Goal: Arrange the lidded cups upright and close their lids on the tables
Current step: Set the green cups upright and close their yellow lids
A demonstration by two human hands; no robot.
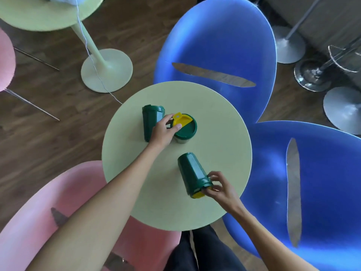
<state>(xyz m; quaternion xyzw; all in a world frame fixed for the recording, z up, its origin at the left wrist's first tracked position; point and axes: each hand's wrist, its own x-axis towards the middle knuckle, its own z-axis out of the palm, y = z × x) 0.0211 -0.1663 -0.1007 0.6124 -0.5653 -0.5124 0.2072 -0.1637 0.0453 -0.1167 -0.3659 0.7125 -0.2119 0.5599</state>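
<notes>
Three dark green lidded cups rest on a round pale green table (214, 133). One cup (151, 122) lies on its side at the left. An upright cup (185, 129) in the middle has its yellow flap (180, 118) raised. My left hand (165, 130) pinches that lid, thumb on the flap's base and fingers behind it. A third cup (192, 174) lies on its side near the front, its yellow-flapped lid end pointing toward me. My right hand (219, 187) holds this cup by its lid end with the fingertips.
Two blue chairs (224, 45) stand at the far and right sides of the table, a pink chair (48, 212) at the near left. A second pale green table (39, 14) with a pedestal base stands at the far left. Metal stool bases sit at the far right.
</notes>
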